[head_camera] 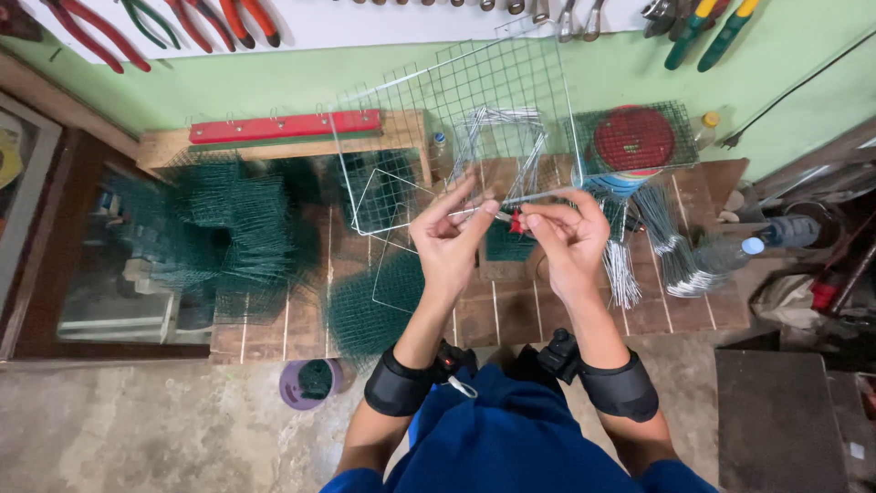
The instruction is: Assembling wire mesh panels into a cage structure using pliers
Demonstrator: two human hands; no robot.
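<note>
Both hands on white wire cage, workbench below.

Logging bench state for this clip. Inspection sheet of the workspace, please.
Surface: brown wooden slatted workbench, mostly covered.
Job's things: white wire mesh cage held up over the bench; small red-handled tool at its lower edge.
Clutter: dark green wire mesh pieces; bundles of bent silver wire; red round lid under a mesh cover; red wooden bar; purple spool on the floor.
Hands: left hand pinches the cage wire; right hand grips the tool.
Cables: short white cord at the left wristband.
Surroundings: green wall with hung red-handled pliers; concrete floor.
</note>
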